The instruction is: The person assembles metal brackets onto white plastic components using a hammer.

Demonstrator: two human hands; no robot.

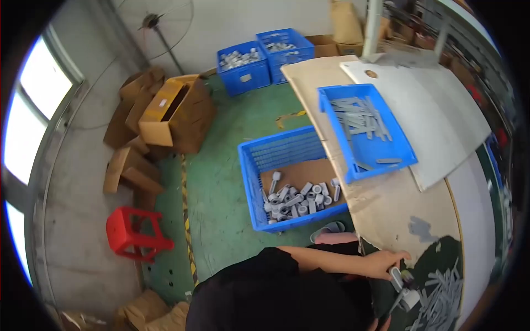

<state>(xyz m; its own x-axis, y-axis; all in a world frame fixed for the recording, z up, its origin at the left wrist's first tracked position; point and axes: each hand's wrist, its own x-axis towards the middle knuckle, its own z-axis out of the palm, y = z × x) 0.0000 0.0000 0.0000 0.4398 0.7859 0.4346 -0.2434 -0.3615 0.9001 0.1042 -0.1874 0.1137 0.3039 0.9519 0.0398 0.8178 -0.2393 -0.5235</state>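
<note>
My left hand reaches out over the table's near end, its fingers closed around a pale grey plastic part with a long body. A white round end sits just below it. At the lower edge only some fingertips of my right hand show. They pinch the lower end of a thin grey strip that slants up toward the held part. Beside both hands lies a loose pile of flat grey strips on a dark green patch of the table.
A shallow blue tray of grey strips stands on the brown tabletop, against a white board. Left of the table, a blue crate holds grey parts. Farther off are a red stool, cartons and two filled blue bins.
</note>
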